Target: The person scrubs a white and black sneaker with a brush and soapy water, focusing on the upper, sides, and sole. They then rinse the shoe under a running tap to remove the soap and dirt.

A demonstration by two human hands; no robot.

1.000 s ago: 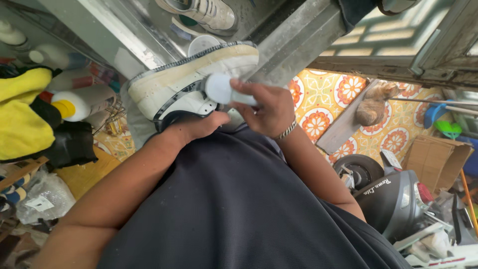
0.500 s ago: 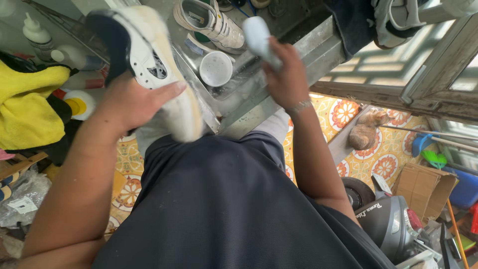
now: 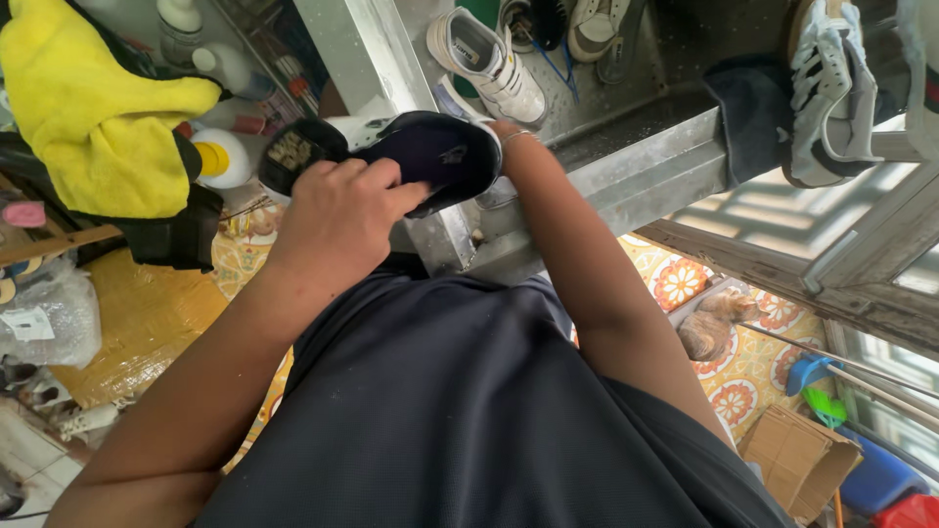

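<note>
The steel sink (image 3: 626, 166) fills the top of your view. Over its near-left corner you grip a sneaker (image 3: 411, 156), dark sole up, in your left hand (image 3: 337, 220). Your right hand (image 3: 497, 129) is hidden behind it; its grip cannot be told.

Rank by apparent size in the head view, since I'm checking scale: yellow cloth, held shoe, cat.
1. Yellow cloth, clearly largest.
2. Shoe held by the left hand.
3. Cat, though it lies farther away, so true size is unsure.
</note>
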